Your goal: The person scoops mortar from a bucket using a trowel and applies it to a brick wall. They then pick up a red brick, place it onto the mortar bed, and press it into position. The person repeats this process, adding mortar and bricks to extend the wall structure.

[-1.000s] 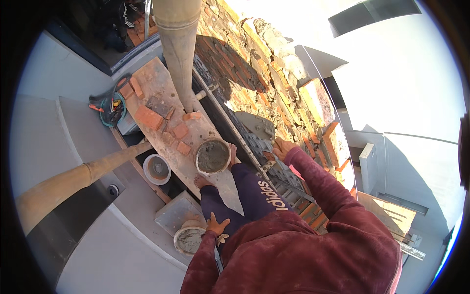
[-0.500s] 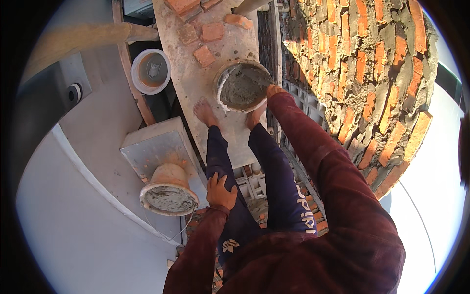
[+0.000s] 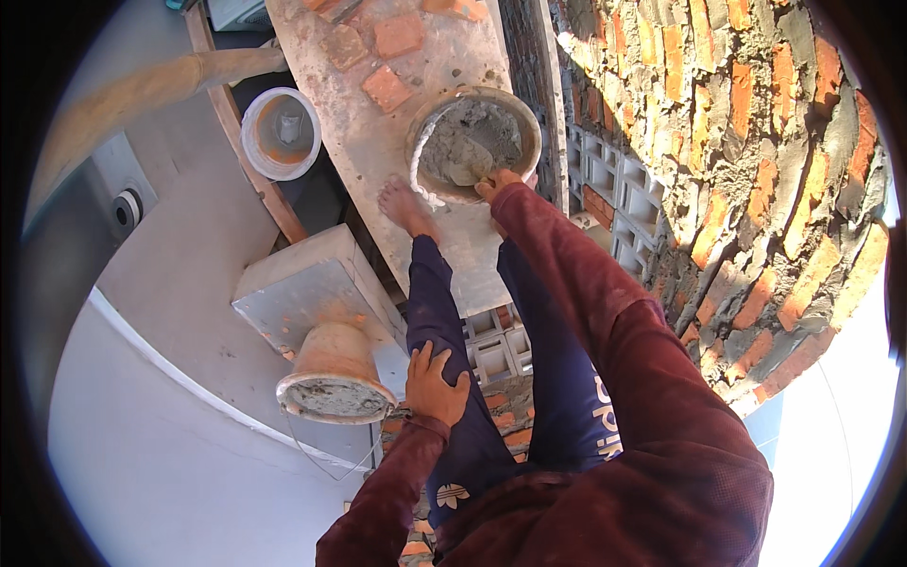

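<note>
Mortar (image 3: 482, 123), grey and thick, lies in a round bucket (image 3: 532, 137) near the top centre of the head view, which looks steeply down past a person's maroon sleeves and dark trousers. The bucket sits on a long board (image 3: 463, 274) just ahead of the person's bare feet, probably so that it is within easy reach of a bent-over body. Its pale, crusted handle (image 3: 421, 156) lies along the left rim, leaving the mouth clear.

The right hand (image 3: 499, 186) is closed at the bucket's near edge around what looks like a trowel (image 3: 470, 166); the blade rests in the mortar, and the grip is hidden by the fingers. The left hand (image 3: 436, 386) holds nothing: its fingers are spread wide on the left leg, seemingly as a brace for the stoop.

Lower left, a second bucket (image 3: 333, 342) with a thin wire handle also contains grey mortar. It is beside a pale box (image 3: 269, 274); what bears its weight is unclear. Farther up, beside the board, a white pail (image 3: 249, 140) has an orange-brown inside and a small pale object that is too indistinct to identify. Broken bricks (image 3: 385, 88) lie on the board beyond the first bucket. Rough brickwork (image 3: 746, 189) fills the right side.
</note>
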`<action>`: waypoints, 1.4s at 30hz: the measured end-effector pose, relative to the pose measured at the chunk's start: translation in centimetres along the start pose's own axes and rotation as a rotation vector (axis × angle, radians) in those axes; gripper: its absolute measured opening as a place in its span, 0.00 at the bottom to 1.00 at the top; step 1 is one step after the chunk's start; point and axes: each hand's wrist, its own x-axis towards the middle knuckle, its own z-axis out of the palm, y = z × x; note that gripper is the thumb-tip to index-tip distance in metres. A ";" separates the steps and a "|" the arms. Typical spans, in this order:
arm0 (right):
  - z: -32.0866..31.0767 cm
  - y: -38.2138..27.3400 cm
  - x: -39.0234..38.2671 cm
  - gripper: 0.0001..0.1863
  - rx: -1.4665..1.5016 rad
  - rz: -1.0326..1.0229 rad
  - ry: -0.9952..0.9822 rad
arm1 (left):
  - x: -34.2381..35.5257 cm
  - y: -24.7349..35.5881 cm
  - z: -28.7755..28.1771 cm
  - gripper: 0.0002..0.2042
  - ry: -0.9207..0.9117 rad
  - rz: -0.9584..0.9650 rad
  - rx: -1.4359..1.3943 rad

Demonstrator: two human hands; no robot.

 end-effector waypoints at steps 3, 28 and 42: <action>1.2 6.2 0.3 0.15 0.244 -0.077 -0.080 | 0.0 0.2 -0.2 0.22 -0.004 0.016 0.015; -27.6 0.9 -38.6 0.11 0.471 -0.117 0.084 | 0.2 1.7 -6.7 0.26 0.088 0.377 0.234; -62.6 -4.5 -49.2 0.17 0.109 0.010 0.812 | -6.2 4.4 -20.0 0.26 0.143 0.163 -0.099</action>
